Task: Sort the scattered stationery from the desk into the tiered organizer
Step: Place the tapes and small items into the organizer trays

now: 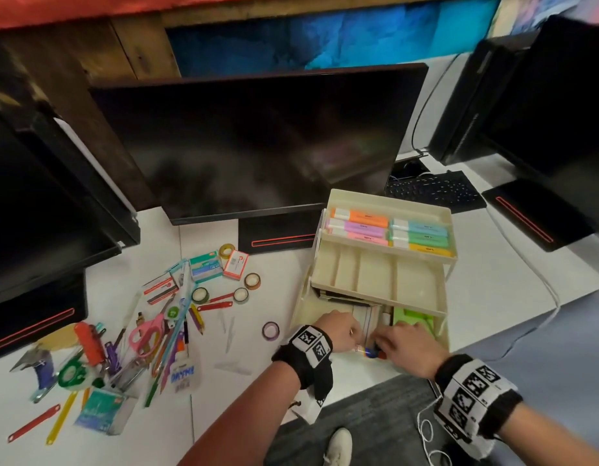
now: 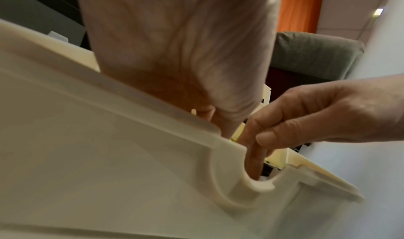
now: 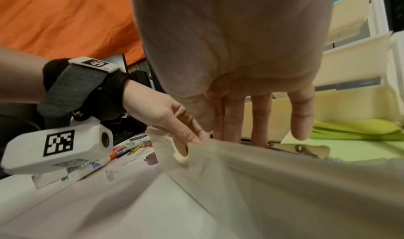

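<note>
The cream tiered organizer stands right of centre on the white desk. Pastel highlighters fill its top tier, and the middle tier's compartments look bare. Green sticky notes and paper pads lie in the bottom tier. Both hands are at that tier's front wall. My left hand reaches over the wall with fairly straight fingers beside the notch. My right hand points straight fingers down into the tray, thumb against the index finger. A small blue and red item shows between the hands.
Scattered stationery covers the desk's left: scissors, pencils, tape rolls, staple boxes, a purple tape roll. A metal clip lies in the bottom tier. Dark monitors stand behind, with a keyboard at the back right. The desk's front edge runs just below the hands.
</note>
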The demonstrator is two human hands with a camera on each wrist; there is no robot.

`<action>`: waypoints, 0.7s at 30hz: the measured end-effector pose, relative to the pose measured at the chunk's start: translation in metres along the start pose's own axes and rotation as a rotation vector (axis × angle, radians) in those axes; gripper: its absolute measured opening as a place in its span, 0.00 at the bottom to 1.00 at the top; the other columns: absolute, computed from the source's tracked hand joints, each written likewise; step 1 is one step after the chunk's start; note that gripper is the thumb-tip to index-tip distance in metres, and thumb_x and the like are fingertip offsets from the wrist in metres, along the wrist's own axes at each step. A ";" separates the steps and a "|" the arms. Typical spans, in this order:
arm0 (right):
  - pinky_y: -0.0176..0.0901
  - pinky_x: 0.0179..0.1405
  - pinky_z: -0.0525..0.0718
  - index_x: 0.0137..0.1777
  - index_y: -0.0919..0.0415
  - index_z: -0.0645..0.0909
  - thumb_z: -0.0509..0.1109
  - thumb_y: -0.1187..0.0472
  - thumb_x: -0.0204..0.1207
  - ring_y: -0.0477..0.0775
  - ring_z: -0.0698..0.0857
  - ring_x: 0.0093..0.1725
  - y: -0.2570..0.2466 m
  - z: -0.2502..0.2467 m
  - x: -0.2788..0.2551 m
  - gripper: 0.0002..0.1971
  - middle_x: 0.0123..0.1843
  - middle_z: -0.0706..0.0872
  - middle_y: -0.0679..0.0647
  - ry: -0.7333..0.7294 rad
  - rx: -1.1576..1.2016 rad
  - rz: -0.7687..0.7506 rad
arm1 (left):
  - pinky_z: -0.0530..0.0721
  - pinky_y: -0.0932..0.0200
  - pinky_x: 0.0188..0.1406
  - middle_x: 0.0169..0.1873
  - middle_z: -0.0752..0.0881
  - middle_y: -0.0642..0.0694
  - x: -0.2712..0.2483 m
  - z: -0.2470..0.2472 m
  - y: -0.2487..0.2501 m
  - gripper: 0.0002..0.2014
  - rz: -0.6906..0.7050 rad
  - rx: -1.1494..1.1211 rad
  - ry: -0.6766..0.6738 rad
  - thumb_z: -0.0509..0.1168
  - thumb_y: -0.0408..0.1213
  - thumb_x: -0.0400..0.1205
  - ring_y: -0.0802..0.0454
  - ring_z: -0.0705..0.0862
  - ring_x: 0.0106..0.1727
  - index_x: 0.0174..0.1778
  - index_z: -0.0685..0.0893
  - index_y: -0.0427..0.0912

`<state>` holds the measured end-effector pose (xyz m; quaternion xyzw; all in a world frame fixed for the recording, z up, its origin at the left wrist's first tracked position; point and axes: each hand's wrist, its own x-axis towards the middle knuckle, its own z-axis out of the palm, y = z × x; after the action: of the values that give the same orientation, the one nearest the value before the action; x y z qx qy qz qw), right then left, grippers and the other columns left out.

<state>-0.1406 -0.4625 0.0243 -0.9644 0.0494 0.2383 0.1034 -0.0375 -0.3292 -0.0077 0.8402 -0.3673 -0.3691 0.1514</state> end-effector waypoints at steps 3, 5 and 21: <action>0.48 0.55 0.68 0.60 0.47 0.77 0.51 0.57 0.83 0.54 0.80 0.62 0.001 0.003 0.005 0.14 0.60 0.85 0.48 0.001 0.011 -0.011 | 0.81 0.53 0.59 0.53 0.88 0.41 0.002 0.004 -0.004 0.14 -0.027 -0.025 -0.015 0.58 0.32 0.80 0.41 0.84 0.57 0.51 0.89 0.41; 0.48 0.55 0.68 0.61 0.47 0.77 0.52 0.58 0.82 0.53 0.79 0.64 0.002 0.005 0.009 0.15 0.62 0.83 0.47 0.022 0.036 -0.006 | 0.80 0.53 0.59 0.54 0.87 0.41 0.004 0.005 -0.007 0.13 -0.041 -0.024 -0.005 0.59 0.34 0.81 0.40 0.83 0.57 0.52 0.88 0.42; 0.47 0.52 0.70 0.64 0.48 0.76 0.53 0.58 0.82 0.52 0.79 0.62 -0.006 -0.001 0.014 0.15 0.60 0.80 0.48 0.054 0.052 -0.038 | 0.82 0.51 0.49 0.50 0.86 0.41 -0.025 -0.008 -0.003 0.13 0.040 0.044 0.212 0.57 0.39 0.83 0.42 0.84 0.50 0.53 0.86 0.42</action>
<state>-0.1267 -0.4573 0.0196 -0.9683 0.0401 0.2088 0.1315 -0.0411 -0.3094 0.0088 0.8700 -0.3741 -0.2671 0.1783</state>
